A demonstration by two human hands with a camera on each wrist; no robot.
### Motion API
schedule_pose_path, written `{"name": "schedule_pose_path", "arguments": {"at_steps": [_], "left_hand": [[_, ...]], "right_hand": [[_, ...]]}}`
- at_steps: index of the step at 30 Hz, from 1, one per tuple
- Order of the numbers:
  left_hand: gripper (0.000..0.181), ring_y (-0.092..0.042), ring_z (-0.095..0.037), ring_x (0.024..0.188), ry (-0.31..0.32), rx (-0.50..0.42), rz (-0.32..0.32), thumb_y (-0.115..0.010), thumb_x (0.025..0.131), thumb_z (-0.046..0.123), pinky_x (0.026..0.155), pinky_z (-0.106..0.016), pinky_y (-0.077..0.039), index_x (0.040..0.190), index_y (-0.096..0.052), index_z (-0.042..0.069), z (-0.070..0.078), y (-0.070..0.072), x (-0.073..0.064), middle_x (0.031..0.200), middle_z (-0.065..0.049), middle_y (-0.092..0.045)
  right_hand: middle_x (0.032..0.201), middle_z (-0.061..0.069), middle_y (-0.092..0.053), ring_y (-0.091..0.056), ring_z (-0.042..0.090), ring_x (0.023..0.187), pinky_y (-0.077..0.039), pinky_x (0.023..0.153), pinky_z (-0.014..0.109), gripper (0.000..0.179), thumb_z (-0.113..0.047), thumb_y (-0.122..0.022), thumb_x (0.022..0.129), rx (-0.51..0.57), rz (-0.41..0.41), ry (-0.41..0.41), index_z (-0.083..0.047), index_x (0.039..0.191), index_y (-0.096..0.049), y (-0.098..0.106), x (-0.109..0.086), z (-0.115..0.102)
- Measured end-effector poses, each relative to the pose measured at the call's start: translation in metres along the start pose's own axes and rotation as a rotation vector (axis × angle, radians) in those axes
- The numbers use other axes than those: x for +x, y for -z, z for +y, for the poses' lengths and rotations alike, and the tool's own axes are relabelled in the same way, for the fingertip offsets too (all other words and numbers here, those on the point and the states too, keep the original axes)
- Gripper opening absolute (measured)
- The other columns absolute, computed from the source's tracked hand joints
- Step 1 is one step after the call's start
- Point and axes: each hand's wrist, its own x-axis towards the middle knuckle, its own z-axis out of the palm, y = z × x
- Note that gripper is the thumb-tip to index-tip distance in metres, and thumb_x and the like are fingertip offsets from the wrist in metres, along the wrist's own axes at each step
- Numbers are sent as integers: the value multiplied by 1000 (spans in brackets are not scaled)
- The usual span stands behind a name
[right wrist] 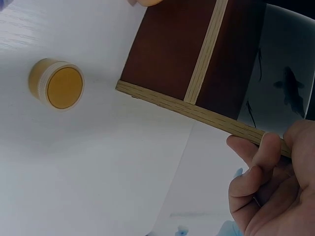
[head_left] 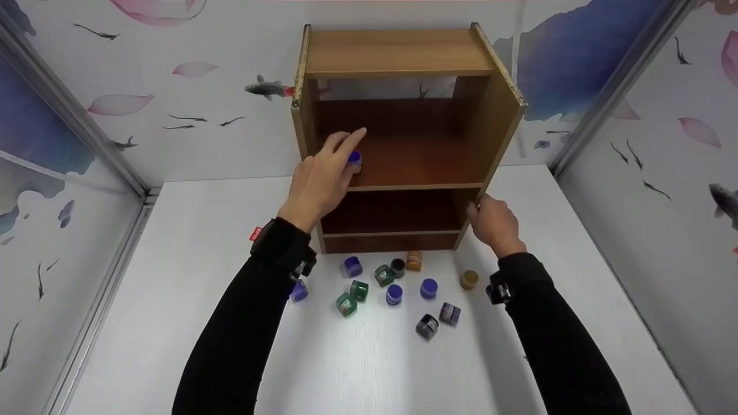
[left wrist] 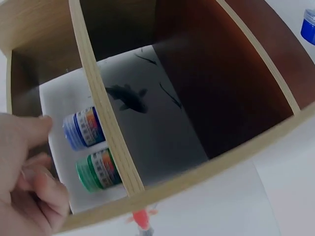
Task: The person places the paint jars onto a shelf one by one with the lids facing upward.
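A small wooden shelf unit [head_left: 398,49] stands at the back of the white table. On its middle board, a blue paint jar [left wrist: 83,129] and a green paint jar [left wrist: 98,169] stand upright side by side. My left hand [head_left: 323,184] is at the blue jar. In the left wrist view its fingers [left wrist: 37,130] are close to both lids, with a gap between. From the head view the left hand hides the green jar. My right hand [head_left: 496,225] grips the unit's right side panel [right wrist: 216,118] by its front edge, thumb and fingers on either face.
Several paint jars are scattered before the unit: purple-blue [head_left: 428,288], green [head_left: 346,304], black [head_left: 427,326] and orange [head_left: 414,260]. A yellow-ochre jar [head_left: 469,279] stands below my right hand. Printed wall panels [head_left: 663,115] enclose the table [head_left: 357,369] at the back and sides.
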Motion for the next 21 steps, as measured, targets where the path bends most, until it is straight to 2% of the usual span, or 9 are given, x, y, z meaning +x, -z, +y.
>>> {"name": "schedule_pose_path", "arguments": {"at_steps": [5,9,12,16,18,21], "left_hand": [[41,-46,-16,55,-173,-56,60,-52,102,23,54,-28,-46,142,-47,24,-6,2,-17,132,-3,-55],[30,-49,-14,56,-251,-40,91,-53,101,22,53,-23,-45,131,-58,21,-6,-1,-35,123,-1,-61],[25,-53,-11,59,-282,-26,82,-54,101,22,54,-21,-46,124,-62,21,-6,-7,-49,116,2,-64],[21,-59,-9,64,-301,-16,28,-56,100,21,56,-21,-48,118,-65,22,-9,-19,-68,110,4,-66],[20,-63,-10,67,-298,-9,2,-57,99,20,59,-22,-50,116,-66,21,-13,-25,-78,108,5,-67],[19,-67,-11,75,-260,-4,-27,-58,98,20,65,-23,-54,115,-67,22,-20,-35,-92,105,6,-68]], "right_hand": [[103,26,-67,-66,35,84,-49,68,45,45,-27,-35,103,6,-21,-18,8,124,-55,0,0,-1],[103,26,-67,-65,35,85,-49,69,45,44,-26,-37,103,4,-22,-16,9,121,-56,0,1,-2],[103,26,-67,-66,37,87,-49,70,47,43,-27,-37,103,2,-21,-14,8,120,-57,0,0,-2],[102,27,-67,-66,39,88,-49,71,49,43,-27,-37,103,3,-19,-9,8,118,-57,1,0,-2],[102,27,-67,-66,39,88,-49,71,49,43,-27,-37,103,-1,-19,-7,8,116,-58,1,1,-1],[102,28,-67,-66,39,86,-49,69,48,44,-27,-36,103,-7,-21,-6,9,119,-57,1,1,-1]]}}
